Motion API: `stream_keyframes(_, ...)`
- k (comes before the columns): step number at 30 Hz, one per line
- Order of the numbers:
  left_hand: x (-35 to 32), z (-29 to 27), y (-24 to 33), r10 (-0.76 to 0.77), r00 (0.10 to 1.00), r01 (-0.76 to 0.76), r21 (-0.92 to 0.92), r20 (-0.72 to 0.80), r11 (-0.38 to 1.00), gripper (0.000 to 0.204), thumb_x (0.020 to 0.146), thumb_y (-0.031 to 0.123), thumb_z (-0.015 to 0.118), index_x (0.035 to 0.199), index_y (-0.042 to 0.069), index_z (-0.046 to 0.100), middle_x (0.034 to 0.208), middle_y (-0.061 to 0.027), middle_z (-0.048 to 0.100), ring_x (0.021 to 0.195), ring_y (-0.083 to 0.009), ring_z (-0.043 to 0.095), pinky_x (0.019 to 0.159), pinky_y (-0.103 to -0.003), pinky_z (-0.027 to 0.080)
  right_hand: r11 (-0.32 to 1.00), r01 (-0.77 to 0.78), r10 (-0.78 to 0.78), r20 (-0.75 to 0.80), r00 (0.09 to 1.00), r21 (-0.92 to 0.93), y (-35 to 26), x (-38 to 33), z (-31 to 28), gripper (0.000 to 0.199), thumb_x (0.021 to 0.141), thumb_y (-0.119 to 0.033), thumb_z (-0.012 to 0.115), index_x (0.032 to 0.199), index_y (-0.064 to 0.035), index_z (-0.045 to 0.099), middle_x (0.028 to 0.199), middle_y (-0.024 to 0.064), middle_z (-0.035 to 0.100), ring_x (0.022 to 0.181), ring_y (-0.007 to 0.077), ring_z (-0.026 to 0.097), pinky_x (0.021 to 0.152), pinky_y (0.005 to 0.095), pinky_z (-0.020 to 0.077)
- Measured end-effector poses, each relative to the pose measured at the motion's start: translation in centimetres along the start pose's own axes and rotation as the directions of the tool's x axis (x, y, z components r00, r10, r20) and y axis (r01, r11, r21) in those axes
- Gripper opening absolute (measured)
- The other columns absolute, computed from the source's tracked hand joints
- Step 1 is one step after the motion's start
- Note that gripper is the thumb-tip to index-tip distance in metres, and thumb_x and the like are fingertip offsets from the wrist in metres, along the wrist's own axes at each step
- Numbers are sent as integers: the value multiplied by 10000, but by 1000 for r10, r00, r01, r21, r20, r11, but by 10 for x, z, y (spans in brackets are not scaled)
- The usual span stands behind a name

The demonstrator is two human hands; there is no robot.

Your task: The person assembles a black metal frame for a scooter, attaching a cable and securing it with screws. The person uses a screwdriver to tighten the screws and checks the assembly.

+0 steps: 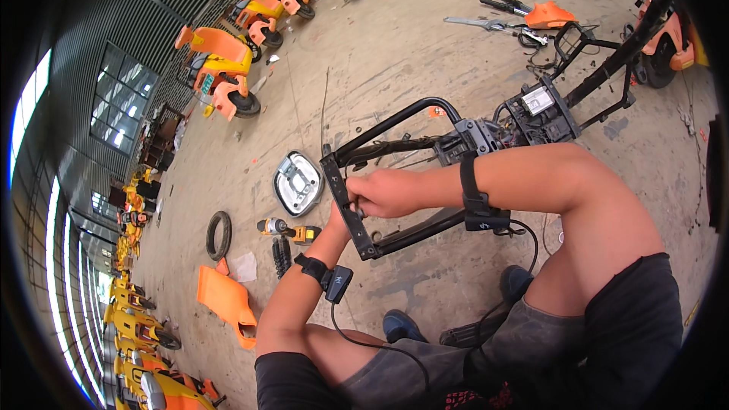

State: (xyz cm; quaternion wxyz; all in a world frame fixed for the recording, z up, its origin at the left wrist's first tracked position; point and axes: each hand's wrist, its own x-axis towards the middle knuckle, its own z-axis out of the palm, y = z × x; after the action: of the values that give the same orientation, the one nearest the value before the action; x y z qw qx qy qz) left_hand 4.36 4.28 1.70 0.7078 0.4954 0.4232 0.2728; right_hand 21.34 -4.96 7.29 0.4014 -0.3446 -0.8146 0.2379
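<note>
A black tubular scooter frame [380, 131] stretches from in front of me toward the upper right, and a flat black crossbar [355, 229] joins its near-left end. My right hand [383, 191] is closed in a fist against the inner side of this crossbar; whatever its fingers grip is hidden. Against the crossbar's other side, my left hand [339, 219] is partly covered by the bar, so its fingers do not show. Farther along the frame sits a control block [538, 102] with a pale label, wires around it.
Left of the frame, on the concrete floor, lie a silver-rimmed shell [279, 186], a yellow-black cordless drill [306, 234], a black coil spring [282, 258], a tire [210, 237] and an orange panel [225, 294]. Parked scooters [224, 68] line the far left. Metal parts [524, 7] lie farther off.
</note>
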Motion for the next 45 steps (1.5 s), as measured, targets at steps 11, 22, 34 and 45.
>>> stream_keyframes(11, 12, -31, -12, -74, 980, 65, 55, 184, 996, 250, 941, 295, 500, 973, 89, 638, 760, -33, 608, 553, -105, 535, 444, -248, 406, 937, 140, -43, 292, 956, -320, 14, -11, 13, 246, 853, -170, 624, 1041, -85, 489, 854, 173, 643, 803, 410, 633, 676, 513, 492)
stream_keyframes(22, 15, -42, -16, -36, 991, 28, 60, 131, 998, 254, 941, 293, 497, 1000, 91, 641, 770, -37, 619, 565, -108, 550, 443, -246, 406, 972, -227, 228, -14, 973, 65, -7, -9, 4, 246, 885, -253, 636, 971, -39, 554, 841, 172, 677, 789, 379, 654, 691, 451, 510)
stream_keyframes(34, 4, -15, 1, -87, 995, 90, -77, 37, 993, 268, 966, 382, 464, 1018, 164, 610, 789, 30, 632, 540, -82, 542, 419, -235, 381, 922, -365, 388, -364, 847, 133, 13, 24, -5, 250, 924, -203, 583, 908, 46, 586, 720, 133, 667, 656, 233, 664, 624, 361, 518)
stream_keyframes(45, 14, -33, -14, -48, 997, 53, -86, 60, 995, 231, 961, 343, 476, 962, 143, 590, 792, 0, 621, 569, -107, 560, 452, -248, 423, 920, -379, 383, -423, 821, 97, 9, 46, 1, 279, 879, -238, 595, 902, 40, 595, 788, 262, 654, 795, 433, 645, 734, 474, 519)
